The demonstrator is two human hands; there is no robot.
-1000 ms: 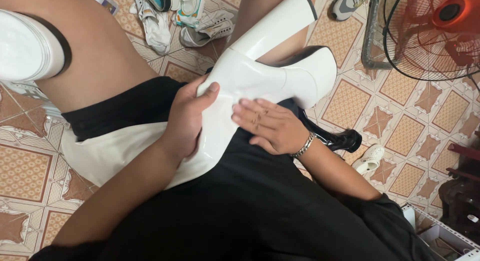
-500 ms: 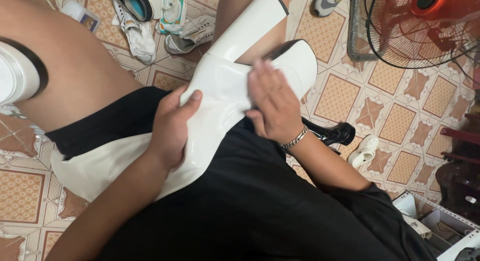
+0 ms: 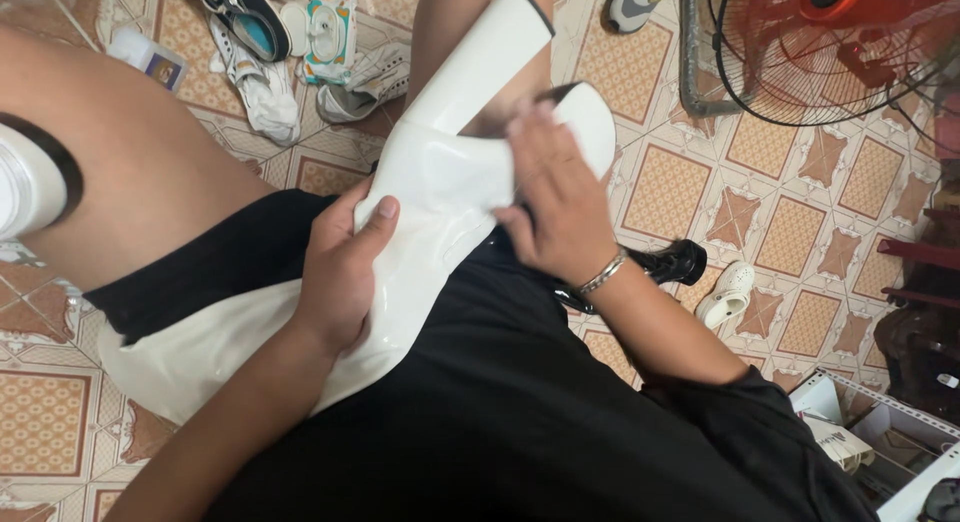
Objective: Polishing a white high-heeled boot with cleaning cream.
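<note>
As the person sat with the white platform boot laid across the lap, its long axis ran from the soft shaft by the left thigh up and away to the block heel and thick sole. The left hand was clamped round the ankle part, fingers curled underneath and thumb pressed on top, so it was the nearer one to the shaft. The right hand lay flat over the sole end, fingers close together and pressed down on the glossy surface; whether a cloth sat under the palm I could not tell. The boot's toe lay just beyond those fingertips.

Compared with half a second before, the right hand had slid further up toward the sole's edge, and the boot had tipped slightly higher. A second earlier that hand had rested lower, near the instep. A black shoe sat on the tiled floor beside a red fan.
</note>
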